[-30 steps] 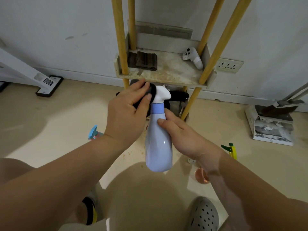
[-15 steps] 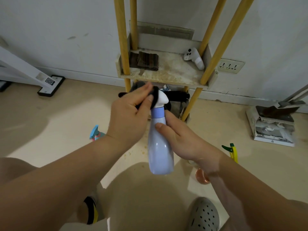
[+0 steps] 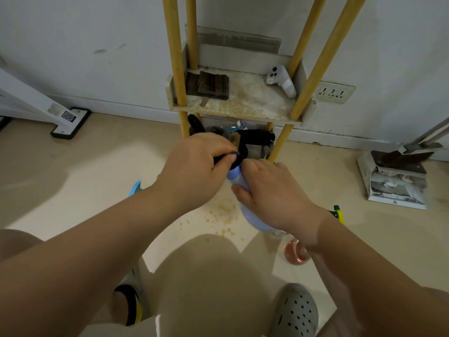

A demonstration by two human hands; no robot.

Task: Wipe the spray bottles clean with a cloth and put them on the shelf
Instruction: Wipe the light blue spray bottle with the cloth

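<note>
A pale blue spray bottle (image 3: 250,215) is tilted, its head pointing up and left, and my right hand (image 3: 272,193) grips its body from above. My left hand (image 3: 196,169) holds a black cloth (image 3: 237,156) wrapped over the bottle's head, which is hidden under it. Beyond my hands stands the shelf (image 3: 243,105), a stained board on yellow wooden poles. A blue trigger of another spray bottle (image 3: 136,187) peeks out behind my left forearm. A green and yellow spray head (image 3: 339,214) shows behind my right wrist.
On the shelf lie a folded brown cloth (image 3: 211,85) and a white controller (image 3: 281,80). Dark items fill the lower tier (image 3: 255,139). A dustpan and broom (image 3: 398,171) stand at the right, a white stand base (image 3: 69,122) at the left. Crumbs (image 3: 223,215) dot the floor.
The bottle has tipped from upright to slanted. My right hand moved from its side to over its body. My left hand closed the cloth over the bottle's head.
</note>
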